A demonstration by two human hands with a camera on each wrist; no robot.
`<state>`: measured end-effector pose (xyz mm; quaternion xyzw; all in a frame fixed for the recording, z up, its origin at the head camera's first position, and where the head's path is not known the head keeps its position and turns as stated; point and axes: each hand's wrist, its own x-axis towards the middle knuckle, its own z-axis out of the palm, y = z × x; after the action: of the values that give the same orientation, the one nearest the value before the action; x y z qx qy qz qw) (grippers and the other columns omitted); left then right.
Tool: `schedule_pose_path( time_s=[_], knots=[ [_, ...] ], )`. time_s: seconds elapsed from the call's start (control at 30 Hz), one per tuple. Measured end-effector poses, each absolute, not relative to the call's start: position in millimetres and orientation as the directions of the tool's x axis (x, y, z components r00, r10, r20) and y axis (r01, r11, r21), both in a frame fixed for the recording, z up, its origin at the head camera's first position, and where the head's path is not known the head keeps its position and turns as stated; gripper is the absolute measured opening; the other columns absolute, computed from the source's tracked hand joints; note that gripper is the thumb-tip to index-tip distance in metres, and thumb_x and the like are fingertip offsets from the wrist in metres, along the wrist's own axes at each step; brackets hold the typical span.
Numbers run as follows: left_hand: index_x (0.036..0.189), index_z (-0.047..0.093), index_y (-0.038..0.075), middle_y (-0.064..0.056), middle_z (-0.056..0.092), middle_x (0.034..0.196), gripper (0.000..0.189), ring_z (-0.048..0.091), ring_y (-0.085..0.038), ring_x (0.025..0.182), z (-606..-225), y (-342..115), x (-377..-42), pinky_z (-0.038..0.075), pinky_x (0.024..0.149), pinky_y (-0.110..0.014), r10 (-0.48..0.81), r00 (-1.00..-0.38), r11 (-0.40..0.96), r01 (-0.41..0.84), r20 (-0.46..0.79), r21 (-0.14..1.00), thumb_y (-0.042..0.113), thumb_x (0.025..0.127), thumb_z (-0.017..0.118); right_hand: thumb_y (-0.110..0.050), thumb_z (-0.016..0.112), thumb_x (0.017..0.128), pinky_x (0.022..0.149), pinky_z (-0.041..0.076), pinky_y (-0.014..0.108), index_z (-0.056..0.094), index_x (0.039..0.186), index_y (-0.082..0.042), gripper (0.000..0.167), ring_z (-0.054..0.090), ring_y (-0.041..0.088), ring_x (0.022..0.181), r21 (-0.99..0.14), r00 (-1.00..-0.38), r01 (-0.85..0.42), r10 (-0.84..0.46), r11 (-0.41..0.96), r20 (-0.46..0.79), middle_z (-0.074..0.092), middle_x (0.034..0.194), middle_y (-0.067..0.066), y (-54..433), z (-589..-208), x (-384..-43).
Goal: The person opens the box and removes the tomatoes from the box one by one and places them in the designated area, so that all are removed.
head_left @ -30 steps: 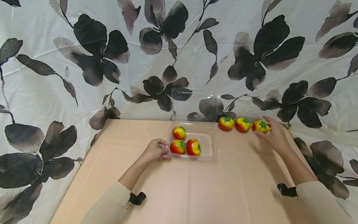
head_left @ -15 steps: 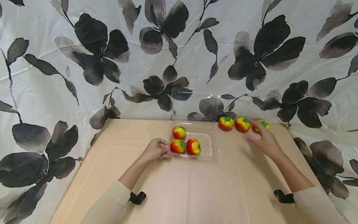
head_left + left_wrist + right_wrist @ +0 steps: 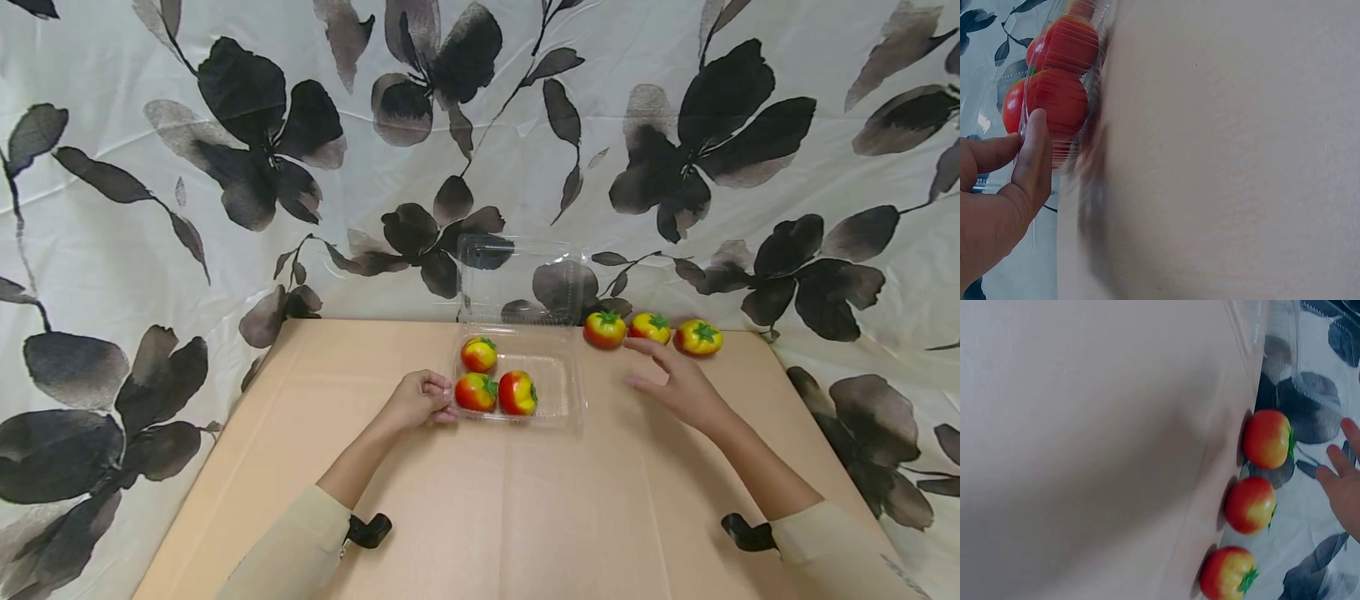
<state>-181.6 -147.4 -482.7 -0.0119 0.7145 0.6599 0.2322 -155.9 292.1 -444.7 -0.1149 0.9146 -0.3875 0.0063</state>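
Note:
A clear plastic clamshell container [image 3: 558,379] stands with its lid [image 3: 521,279] raised against the cloth behind. Three red-and-yellow tomatoes with green tops lie in its left half, one of them a front tomato [image 3: 517,393]. My left hand [image 3: 417,402] pinches the container's left rim between thumb and fingers [image 3: 1035,140]. To the right, outside the container, sit three more: the near-container tomato [image 3: 604,330], the middle tomato [image 3: 649,327] and the far-right tomato [image 3: 698,337]. Over this row my right hand [image 3: 686,392] hovers, fingers [image 3: 1342,464] spread and holding nothing, partly covering the middle tomato.
The tan tabletop [image 3: 570,517] stretches in front of the container toward me. A white cloth [image 3: 555,175] with dark flowers hangs right behind the table's back edge. Black wrist cameras, such as the left one [image 3: 369,531], stick out from both cuffs.
My right hand has left the far-right tomato and moved left along the row, toward the near-container tomato. The left hand stays on the container; the tomatoes look unmoved.

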Motion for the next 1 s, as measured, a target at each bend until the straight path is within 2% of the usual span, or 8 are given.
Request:
schedule_pose_path(
  time_s=[0.17,0.37,0.67,1.0],
  knots=[
    [0.121,0.050,-0.017,-0.019,0.061,0.093,0.025,0.075,-0.024,0.077,-483,-148,-182,0.066,0.082,-0.050,0.285,-0.892,0.132,-0.327,-0.351,0.936,-0.013,0.098,0.057,-0.022,0.078,0.094,0.117,0.036,0.071,0.054,0.149,-0.018,0.060,0.043,0.046,0.144,-0.688,-0.960,-0.242,-0.272,0.684,0.067,0.056,0.151,0.013,275,-445,-157],
    [0.120,0.050,-0.015,-0.015,0.061,0.091,0.024,0.075,-0.024,0.077,-483,-148,-182,0.065,0.083,-0.051,0.285,-0.890,0.125,-0.334,-0.356,0.934,-0.013,0.098,0.058,-0.019,0.081,0.091,0.117,0.041,0.066,0.057,0.146,-0.017,0.060,0.050,0.040,0.141,-0.682,-0.938,-0.302,-0.337,0.666,0.086,0.060,0.148,0.010,252,-443,-162],
    [0.119,0.051,-0.016,-0.015,0.062,0.089,0.023,0.076,-0.025,0.078,-484,-148,-183,0.066,0.082,-0.050,0.286,-0.893,0.133,-0.323,-0.348,0.937,-0.013,0.098,0.058,-0.030,0.082,0.090,0.117,0.044,0.062,0.058,0.145,-0.019,0.061,0.053,0.036,0.140,-0.670,-0.902,-0.352,-0.429,0.654,0.056,0.062,0.146,0.008,222,-443,-173],
    [0.119,0.051,-0.016,-0.013,0.061,0.088,0.023,0.075,-0.023,0.076,-483,-148,-183,0.066,0.081,-0.049,0.284,-0.894,0.130,-0.323,-0.348,0.937,-0.013,0.098,0.058,-0.028,0.081,0.091,0.118,0.045,0.058,0.055,0.148,-0.017,0.064,0.052,0.032,0.142,-0.690,-0.844,-0.384,-0.537,0.613,-0.007,0.061,0.147,0.006,189,-449,-191]
  ],
)
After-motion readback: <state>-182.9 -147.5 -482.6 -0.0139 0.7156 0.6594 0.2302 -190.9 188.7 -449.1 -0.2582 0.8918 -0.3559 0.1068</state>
